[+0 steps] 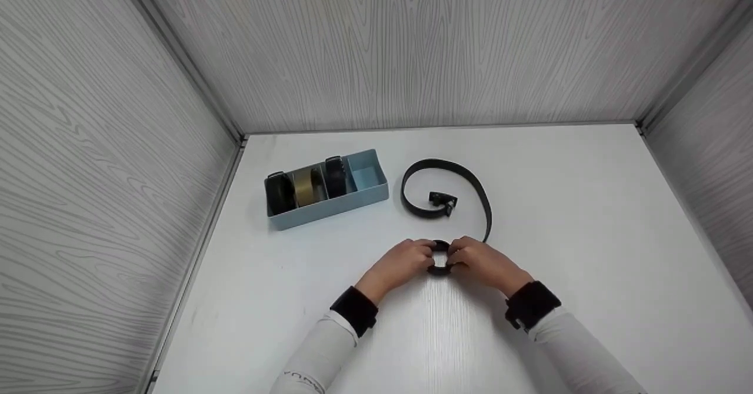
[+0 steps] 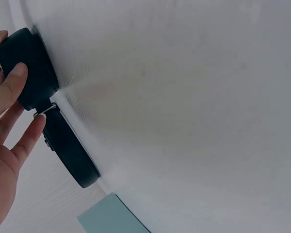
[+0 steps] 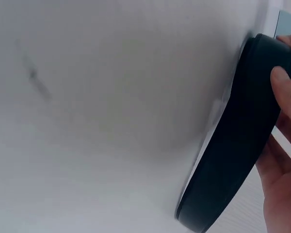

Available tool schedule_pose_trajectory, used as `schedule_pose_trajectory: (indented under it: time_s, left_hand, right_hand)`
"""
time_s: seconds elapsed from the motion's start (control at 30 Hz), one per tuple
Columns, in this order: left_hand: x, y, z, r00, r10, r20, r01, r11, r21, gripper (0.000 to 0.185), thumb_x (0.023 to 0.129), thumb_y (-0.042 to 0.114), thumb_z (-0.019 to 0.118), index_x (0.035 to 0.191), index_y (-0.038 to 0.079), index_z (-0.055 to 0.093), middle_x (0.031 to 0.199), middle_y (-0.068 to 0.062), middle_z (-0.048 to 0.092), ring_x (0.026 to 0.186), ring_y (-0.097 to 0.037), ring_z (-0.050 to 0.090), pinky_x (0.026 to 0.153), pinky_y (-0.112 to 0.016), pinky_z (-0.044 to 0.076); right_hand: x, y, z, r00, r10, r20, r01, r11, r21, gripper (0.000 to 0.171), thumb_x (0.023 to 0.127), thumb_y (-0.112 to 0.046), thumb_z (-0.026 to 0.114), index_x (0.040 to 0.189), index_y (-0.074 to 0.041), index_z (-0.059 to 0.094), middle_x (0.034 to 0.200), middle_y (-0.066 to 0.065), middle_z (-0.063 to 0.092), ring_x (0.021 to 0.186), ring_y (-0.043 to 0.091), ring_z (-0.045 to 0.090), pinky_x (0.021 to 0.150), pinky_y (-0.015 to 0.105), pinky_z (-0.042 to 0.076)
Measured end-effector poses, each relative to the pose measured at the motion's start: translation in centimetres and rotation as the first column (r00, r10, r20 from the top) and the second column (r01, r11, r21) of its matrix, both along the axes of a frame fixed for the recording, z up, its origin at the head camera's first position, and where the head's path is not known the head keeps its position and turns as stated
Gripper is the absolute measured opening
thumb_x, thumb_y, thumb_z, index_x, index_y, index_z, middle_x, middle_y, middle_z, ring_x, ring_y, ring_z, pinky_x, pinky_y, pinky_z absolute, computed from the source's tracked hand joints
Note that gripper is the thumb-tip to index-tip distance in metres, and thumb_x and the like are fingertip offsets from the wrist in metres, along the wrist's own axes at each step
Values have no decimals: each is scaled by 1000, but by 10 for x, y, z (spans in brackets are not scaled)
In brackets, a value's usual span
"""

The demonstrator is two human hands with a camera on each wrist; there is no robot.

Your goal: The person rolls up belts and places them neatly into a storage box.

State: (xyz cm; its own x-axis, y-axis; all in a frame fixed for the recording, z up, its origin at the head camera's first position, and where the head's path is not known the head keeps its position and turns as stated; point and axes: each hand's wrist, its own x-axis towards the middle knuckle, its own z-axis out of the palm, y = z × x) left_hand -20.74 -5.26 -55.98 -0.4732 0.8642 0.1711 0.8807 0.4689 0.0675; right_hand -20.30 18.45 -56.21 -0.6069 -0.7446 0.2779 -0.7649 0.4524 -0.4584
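Black belt (image 1: 447,173) lies on the white table (image 1: 588,235), its near end coiled up between both hands. Left hand (image 1: 403,260) and right hand (image 1: 479,260) each pinch that coil; blue organizer (image 1: 367,179) holding 3 rolled belts sits off to the left

Head view high, looking down on table (image 1: 588,217); wrist views close, sharing belt (image 2: 34,68).

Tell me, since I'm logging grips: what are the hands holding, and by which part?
Both the left hand and the right hand grip the black belt at its rolled-up end, one on either side of the coil; the buckle end lies free.
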Motion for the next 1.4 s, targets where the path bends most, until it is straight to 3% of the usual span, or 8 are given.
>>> schedule_pose_trajectory:
  time_s: [0.17,0.3,0.43,0.63,0.97,1.13,1.3,1.4]
  left_hand:
    - [4,-1,2,996,76,-43,-76,997,-10,14,92,10,64,96,16,76,108,0,68,115,-17,57,86,-30,47]
    - [6,-1,2,979,180,98,-188,980,68,12,90,16,71,100,13,76,108,-3,67,106,-19,61,85,-32,49]
    - [7,-2,1,916,295,272,-330,939,93,24,90,25,72,110,12,74,116,-5,61,98,-18,63,84,-31,50]
    - [4,2,0,788,371,491,-475,874,101,37,93,32,67,120,6,68,104,-7,64,88,-17,62,78,-31,50]
    - [0,23,1,660,567,493,-688,720,92,16,88,11,69,101,7,76,98,-6,73,92,-22,68,77,-35,52]
    - [-4,21,4,661,573,485,-676,736,51,22,83,6,68,100,15,78,97,-2,72,90,-21,67,73,-35,51]
    - [-10,19,9,729,535,427,-584,812,-18,16,85,7,68,94,18,76,88,0,68,86,-24,65,70,-40,50]
    - [-10,19,8,760,521,388,-550,834,-42,14,86,7,66,93,17,73,86,0,65,82,-23,64,68,-40,49]
  right_hand:
    - [3,-9,-2,997,-26,-70,27,1000,12,9,76,-6,82,81,-10,76,82,0,61,76,17,55,66,31,46]
    - [6,-14,-2,992,-76,-100,79,996,27,9,74,-13,83,80,-12,76,78,0,60,72,18,55,64,32,46]
    - [8,-17,-2,988,-109,-107,115,992,44,10,73,-15,83,79,-14,76,78,0,60,72,19,55,63,33,47]
    - [9,-18,-1,988,-120,-96,127,990,66,9,74,-15,83,80,-13,76,77,1,59,71,20,54,63,34,47]
    - [7,-17,1,994,-86,-71,90,994,58,9,76,-9,81,83,-11,77,81,2,62,74,21,56,66,34,48]
    - [1,-7,3,999,10,-34,-9,999,40,17,73,1,82,88,-6,77,94,5,66,86,20,61,76,34,51]
    - [3,-5,2,997,37,-67,-34,998,57,18,73,-3,82,90,-8,77,96,3,65,88,20,61,77,33,50]
    - [6,-10,-1,994,28,-106,-20,997,75,13,77,-4,79,89,-9,76,93,1,63,85,20,58,74,32,49]
